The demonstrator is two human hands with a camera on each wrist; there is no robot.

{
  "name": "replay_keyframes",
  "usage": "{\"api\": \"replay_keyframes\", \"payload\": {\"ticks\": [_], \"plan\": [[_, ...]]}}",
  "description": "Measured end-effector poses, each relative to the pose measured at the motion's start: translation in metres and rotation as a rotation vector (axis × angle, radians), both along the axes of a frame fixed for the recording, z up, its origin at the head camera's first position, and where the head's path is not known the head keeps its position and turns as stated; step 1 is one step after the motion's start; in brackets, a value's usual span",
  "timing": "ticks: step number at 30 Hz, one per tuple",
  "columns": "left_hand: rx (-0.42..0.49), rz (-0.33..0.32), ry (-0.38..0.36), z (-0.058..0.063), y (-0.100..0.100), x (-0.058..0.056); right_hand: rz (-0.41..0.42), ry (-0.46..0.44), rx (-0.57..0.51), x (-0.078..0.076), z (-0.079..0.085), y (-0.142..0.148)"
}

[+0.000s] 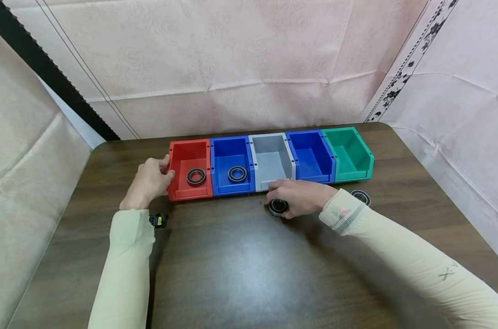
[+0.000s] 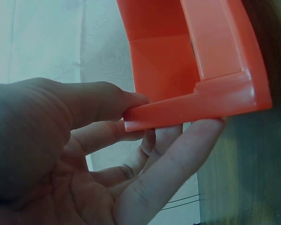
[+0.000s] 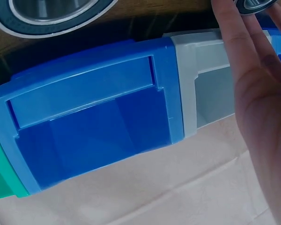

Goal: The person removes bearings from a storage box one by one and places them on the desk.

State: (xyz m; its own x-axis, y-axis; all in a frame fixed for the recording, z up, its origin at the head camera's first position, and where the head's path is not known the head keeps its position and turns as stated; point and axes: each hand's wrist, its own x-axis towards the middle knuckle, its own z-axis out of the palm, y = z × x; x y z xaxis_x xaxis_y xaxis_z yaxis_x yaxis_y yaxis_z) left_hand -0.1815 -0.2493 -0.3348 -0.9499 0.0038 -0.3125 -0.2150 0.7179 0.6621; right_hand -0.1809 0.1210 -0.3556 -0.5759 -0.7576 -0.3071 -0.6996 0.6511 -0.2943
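Note:
My left hand (image 1: 150,179) grips the side wall of the red bin (image 1: 191,148), thumb on the inner side and fingers outside, as the left wrist view shows. One bearing (image 1: 196,177) lies in this bin, and another bearing (image 1: 237,174) lies in the blue bin (image 1: 228,145) beside it. In front of the grey bin (image 1: 269,148), my right hand (image 1: 304,197) holds a black-and-silver bearing (image 1: 278,207) between its fingers, close over the table. A further bearing (image 1: 361,197) lies on the table by the right wrist.
The bins stand side by side near the back edge of the wooden table (image 1: 232,269). Right of the grey bin come a second blue bin (image 1: 312,155) and a green bin (image 1: 349,153). Pale patterned cloth (image 1: 240,55) hangs behind the table and at both sides.

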Motion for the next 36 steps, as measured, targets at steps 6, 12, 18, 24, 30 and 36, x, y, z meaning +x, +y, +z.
{"api": "replay_keyframes", "payload": {"ticks": [6,12,18,24,30,36], "plan": [[-0.001,0.009,-0.002,0.001,0.001,0.0,-0.005,0.01,0.012,0.001,-0.001,0.001],[0.002,0.006,0.001,0.001,0.001,0.0,-0.007,0.02,0.024,0.002,-0.002,0.0],[0.003,0.008,0.001,0.001,0.001,0.0,-0.01,0.02,0.025,0.002,-0.001,0.0],[0.0,0.006,-0.003,0.001,0.001,0.0,-0.003,0.021,0.018,0.001,0.003,0.0],[-0.002,0.009,-0.01,0.0,0.0,0.0,0.029,0.073,-0.005,-0.003,0.013,-0.002],[-0.004,0.011,-0.012,0.0,0.0,0.0,0.029,0.095,0.009,-0.008,0.025,-0.008]]}}
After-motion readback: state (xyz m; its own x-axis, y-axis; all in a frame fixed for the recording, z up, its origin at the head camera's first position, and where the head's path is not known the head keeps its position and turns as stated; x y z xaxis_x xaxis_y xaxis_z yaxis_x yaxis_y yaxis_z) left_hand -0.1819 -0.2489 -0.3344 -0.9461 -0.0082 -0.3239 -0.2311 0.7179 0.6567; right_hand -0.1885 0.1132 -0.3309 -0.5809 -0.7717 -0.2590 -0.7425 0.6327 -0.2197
